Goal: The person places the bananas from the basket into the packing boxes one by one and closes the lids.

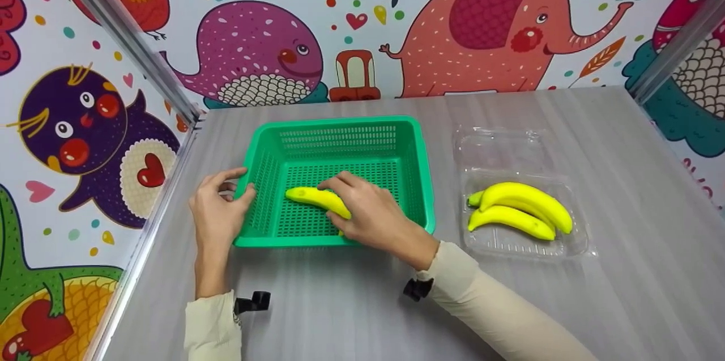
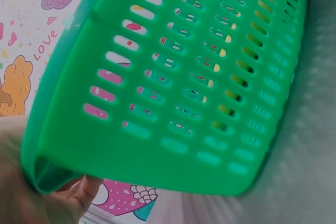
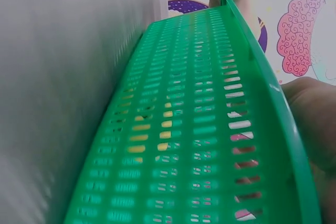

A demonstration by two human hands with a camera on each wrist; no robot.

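A green plastic basket (image 1: 337, 121) with slotted walls stands on the table in the head view. My left hand (image 1: 218, 211) grips its left rim, thumb over the edge and fingers outside. In the left wrist view, fingers (image 2: 86, 190) curl under that rim. My right hand (image 1: 374, 211) reaches over the near rim into the basket and holds a yellow banana (image 1: 308, 196) between thumb and fingers, close over the basket's floor. The hand covers the banana's right end. A bit of yellow (image 1: 341, 233) peeks out beneath the hand. Through the slots in the right wrist view, yellow patches (image 3: 139, 138) show.
To the basket's right lies a clear plastic clamshell box (image 1: 527, 253), its lid (image 1: 501, 148) folded back, with more bananas (image 1: 524, 196) inside. The grey table (image 1: 340, 310) meets cartoon-printed walls (image 1: 362, 26) at the back and left.
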